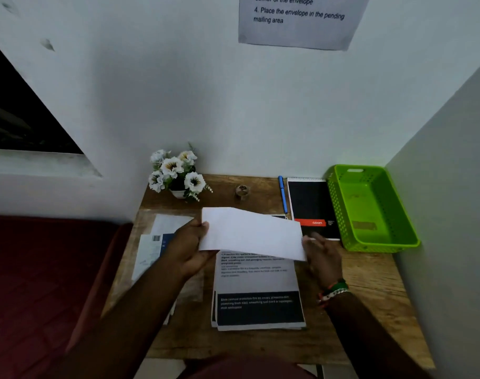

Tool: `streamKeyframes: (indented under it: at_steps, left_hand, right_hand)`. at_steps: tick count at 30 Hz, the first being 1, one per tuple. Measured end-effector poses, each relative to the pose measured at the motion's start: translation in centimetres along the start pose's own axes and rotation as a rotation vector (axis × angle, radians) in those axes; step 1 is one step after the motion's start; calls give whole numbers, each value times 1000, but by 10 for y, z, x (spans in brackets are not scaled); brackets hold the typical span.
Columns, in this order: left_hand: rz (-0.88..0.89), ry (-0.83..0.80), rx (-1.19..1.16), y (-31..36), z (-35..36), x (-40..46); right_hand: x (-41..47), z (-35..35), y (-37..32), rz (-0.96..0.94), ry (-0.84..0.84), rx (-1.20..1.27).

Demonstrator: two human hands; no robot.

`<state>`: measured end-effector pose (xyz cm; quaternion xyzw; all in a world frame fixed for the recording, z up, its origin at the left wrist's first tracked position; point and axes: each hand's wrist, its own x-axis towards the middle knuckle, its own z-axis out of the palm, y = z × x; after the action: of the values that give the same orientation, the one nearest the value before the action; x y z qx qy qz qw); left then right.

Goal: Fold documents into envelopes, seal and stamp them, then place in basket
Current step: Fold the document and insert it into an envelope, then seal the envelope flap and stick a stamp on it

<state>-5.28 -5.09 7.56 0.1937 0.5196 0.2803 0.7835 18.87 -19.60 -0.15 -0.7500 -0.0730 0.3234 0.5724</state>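
Note:
A white envelope [252,233] hangs above the wooden desk [370,291], over the top of a stack of printed documents [256,294]. My left hand [188,247] pinches the envelope's left end between thumb and fingers. My right hand [322,258] is at the envelope's right end with fingers spread and relaxed; whether it touches the paper I cannot tell. A green plastic basket [375,236] stands at the desk's back right corner, with what looks like a flat item inside it.
A clear packet of envelopes [154,242] lies at the desk's left side. A black notebook [312,203], a blue pen [283,194], a small tape roll [242,191] and a flower pot [177,175] line the back. Walls close in behind and right.

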Motion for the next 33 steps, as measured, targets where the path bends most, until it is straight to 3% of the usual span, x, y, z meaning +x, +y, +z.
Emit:
streamKeyframes:
  at_steps: [2, 3, 7, 10, 17, 22, 24, 27, 33]
  left_hand:
    - [4, -21, -8, -4, -15, 10]
    - [20, -19, 13, -5, -20, 16]
    - [128, 163, 188, -13, -34, 39]
    - [239, 308, 456, -22, -44, 58]
    - [541, 474, 999, -34, -49, 81]
    - [668, 543, 1217, -46, -37, 98]
    - [793, 477, 1420, -47, -18, 106]
    - [891, 232, 1455, -41, 26, 129]
    - [697, 123, 1510, -12, 96, 186]
  right_hand:
    - [2, -2, 8, 319, -220, 211]
    - [3, -1, 11, 349, -258, 208]
    - [12, 16, 15, 180, -159, 27]
    - [19, 29, 19, 5, -97, -133]
    - [20, 37, 27, -211, -53, -458]
    - [21, 37, 31, -335, -89, -582]
    - [21, 34, 34, -341, -97, -568]
    - [25, 31, 39, -353, -103, -553]
    - [32, 27, 48, -350, -139, -518]
